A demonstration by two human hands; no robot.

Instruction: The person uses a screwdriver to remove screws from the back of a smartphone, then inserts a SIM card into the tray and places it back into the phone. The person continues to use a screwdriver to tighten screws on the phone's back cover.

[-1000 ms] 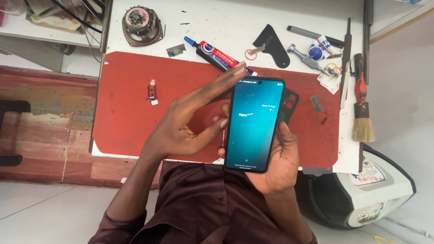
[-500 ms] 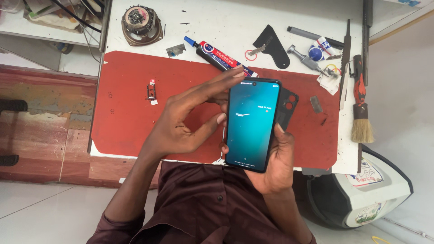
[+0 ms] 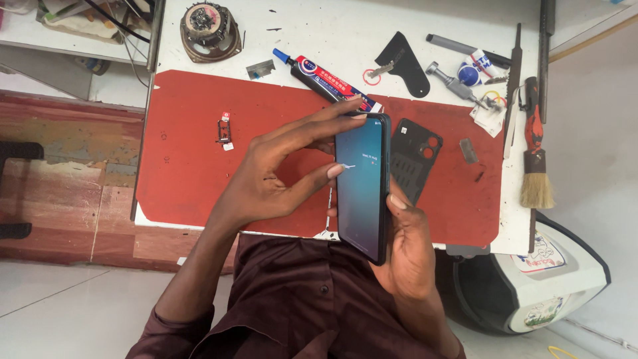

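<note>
Slim dark-framed smartphone with a lit teal-to-blue screen (image 3: 362, 186) is held upright and tilted edge-on above the table edge, over the lap, not resting on anything. Right hand (image 3: 407, 249) grasps it from behind and below, fingers wrapped round the right edge, one fingertip showing on the frame. Left hand (image 3: 266, 179) is not gripping anything: fingers spread, thumb tip touching the screen mid-way, longer fingers arched over the phone's top edge. Just beyond the right hand's fingers a black plastic phone back cover with camera cut-outs (image 3: 415, 159) lies flat on the red rubber work mat (image 3: 193, 133). Just past the left fingertips lies a red, white and blue glue tube with a blue nozzle (image 3: 325, 78). Further left of the left hand is a small metal tray part (image 3: 225, 131). Far side of the right hand: a grey metal tool with a knurled head (image 3: 452, 83), a black wedge-shaped pry piece (image 3: 404, 61), and a red-handled bristle brush (image 3: 535, 153). Risk, as I judge it: the phone is held one-handed in mid air with the tilt steep, so a hard thumb press could push it out of the grip; it would fall past the table edge. A swinging left hand could also knock the glue tube.
</note>
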